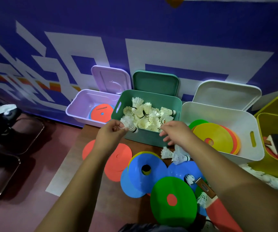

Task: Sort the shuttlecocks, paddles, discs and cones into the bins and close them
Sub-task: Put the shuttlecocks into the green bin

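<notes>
A person's left hand (109, 133) pinches a white feather shuttlecock (128, 124) at the near-left rim of a teal plastic bin (145, 138) heaped with shuttlecocks. The right hand (175, 131) hovers over the near rim, fingers loosely spread, holding nothing. Two loose white shuttlecocks (176, 154) lie just below.

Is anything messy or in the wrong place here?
Yes. Some shuttlecocks lie loose outside the green bin instead of in it, and a paddle lies mixed in with the scattered discs. Nothing looks broken.
</notes>
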